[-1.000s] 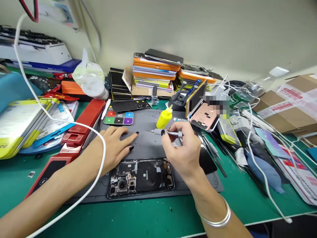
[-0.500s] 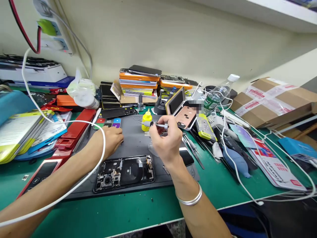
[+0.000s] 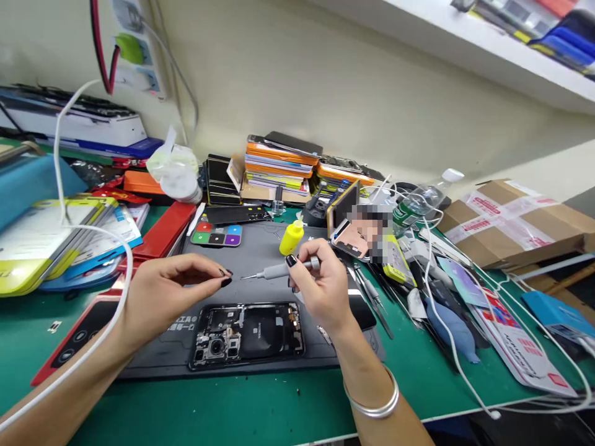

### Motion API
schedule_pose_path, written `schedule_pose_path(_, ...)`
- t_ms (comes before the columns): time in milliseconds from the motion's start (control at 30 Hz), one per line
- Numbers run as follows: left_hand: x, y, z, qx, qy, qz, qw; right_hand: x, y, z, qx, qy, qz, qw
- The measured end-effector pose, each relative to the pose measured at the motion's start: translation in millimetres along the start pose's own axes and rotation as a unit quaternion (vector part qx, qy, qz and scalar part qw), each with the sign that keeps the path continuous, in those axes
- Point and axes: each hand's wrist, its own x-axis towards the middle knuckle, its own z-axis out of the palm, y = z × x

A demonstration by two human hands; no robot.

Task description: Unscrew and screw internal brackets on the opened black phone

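My right hand (image 3: 320, 282) is closed around a grey precision screwdriver (image 3: 274, 271), whose thin tip points left. Facing that tip, my left hand (image 3: 181, 288) pinches thumb and forefinger together; whatever is between them is too small to name. Below both hands an opened phone (image 3: 248, 337) lies on the dark work mat (image 3: 153, 365), its camera module and inner parts exposed. Behind the screwdriver stands a yellow bottle (image 3: 292, 238). A small tray with coloured squares (image 3: 216, 235) rests at the back of the mat, left of the bottle.
A white cable (image 3: 121, 297) loops across my left forearm. At the left lies a red tool (image 3: 162, 229). Several tools and a blue air blower (image 3: 450, 328) crowd the right side, near a plastic bottle (image 3: 418, 204) and a cardboard box (image 3: 515, 217). Boxes (image 3: 279, 164) are stacked at the back.
My left hand has come up from beside the coloured tray to in front of the screwdriver tip, fingers now pinched. The screwdriver has come lower and nearer. The whole view has shifted and tilted.
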Motion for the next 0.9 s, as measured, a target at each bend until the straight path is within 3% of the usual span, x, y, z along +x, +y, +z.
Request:
schedule_pose_path(133, 1.4, 12.8, 2.5, -0.077, 0.038, -0.027, 0.996, -5.4, 1.1, 9.2, -0.001, -0.039, -0.004, 0.999)
schedule_pose_path(333, 3.7, 18.5, 1.8, -0.124, 0.02, -0.044, 0.991, -7.4, 3.9, 12.0, -0.011, -0.027, -0.037, 0.999)
schedule_pose_path(900, 4.6, 17.0, -1.8, -0.093, -0.025, -0.054, 0.994, -11.0, 7.5, 19.5, -0.041, -0.029, -0.122, 0.991)
